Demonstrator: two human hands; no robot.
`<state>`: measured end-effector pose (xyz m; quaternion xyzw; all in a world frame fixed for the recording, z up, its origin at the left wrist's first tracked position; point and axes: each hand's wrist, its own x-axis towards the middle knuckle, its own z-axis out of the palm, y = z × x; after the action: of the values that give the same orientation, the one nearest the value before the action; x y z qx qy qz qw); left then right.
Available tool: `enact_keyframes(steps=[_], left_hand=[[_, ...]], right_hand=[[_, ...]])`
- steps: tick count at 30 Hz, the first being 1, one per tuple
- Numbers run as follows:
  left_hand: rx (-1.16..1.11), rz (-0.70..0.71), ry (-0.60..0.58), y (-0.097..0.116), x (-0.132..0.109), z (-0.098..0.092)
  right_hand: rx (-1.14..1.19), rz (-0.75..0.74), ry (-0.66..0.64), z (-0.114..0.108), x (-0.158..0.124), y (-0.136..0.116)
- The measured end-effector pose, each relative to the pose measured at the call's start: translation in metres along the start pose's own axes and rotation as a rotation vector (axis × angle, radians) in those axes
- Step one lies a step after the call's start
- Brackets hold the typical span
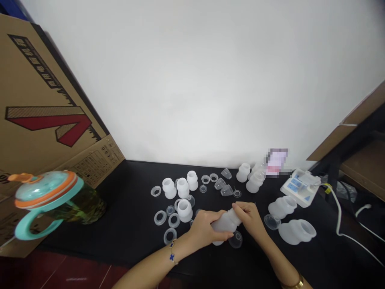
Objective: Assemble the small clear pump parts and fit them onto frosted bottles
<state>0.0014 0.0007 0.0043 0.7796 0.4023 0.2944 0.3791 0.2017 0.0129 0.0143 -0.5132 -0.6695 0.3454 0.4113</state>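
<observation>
Left hand (207, 224) gripping a white bottle (223, 222), right hand (247, 214) grasping its narrow end, clear rings (159, 223) lying on a black worktop (126, 208), open jars (183, 192) standing beyond

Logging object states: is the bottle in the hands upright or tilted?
Tilted: the bottle slants, its body in the left hand, its other end at the right hand.

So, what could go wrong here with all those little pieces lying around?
The white bottle might slip, though the left hand and right hand both grip it. A clear dome-shaped piece shows just below it and could get knocked. The blue-charmed bracelet looks close to a loose ring, so it might brush that aside.
</observation>
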Motion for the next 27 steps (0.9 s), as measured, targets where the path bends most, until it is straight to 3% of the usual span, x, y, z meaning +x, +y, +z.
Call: enact_keyframes(steps=[9,15,19,23,27], left_hand=[[-0.02,0.014,0.011,0.003,0.0,-0.001],[-0.095,-0.038,0.045,0.011,0.001,-0.005],[-0.347,-0.076,0.085,0.01,0.002,-0.004],[-0.726,-0.123,0.172,0.002,0.009,-0.001],[-0.845,-0.147,0.256,-0.005,0.015,-0.001]], right_hand=[[0.014,0.017,0.007,0.001,0.001,-0.002],[0.052,0.032,0.132,0.005,-0.001,-0.004],[0.157,0.009,0.142,0.007,-0.002,-0.005],[0.18,-0.001,0.063,0.011,-0.005,-0.006],[0.087,-0.024,0.01,0.02,-0.01,-0.005]])
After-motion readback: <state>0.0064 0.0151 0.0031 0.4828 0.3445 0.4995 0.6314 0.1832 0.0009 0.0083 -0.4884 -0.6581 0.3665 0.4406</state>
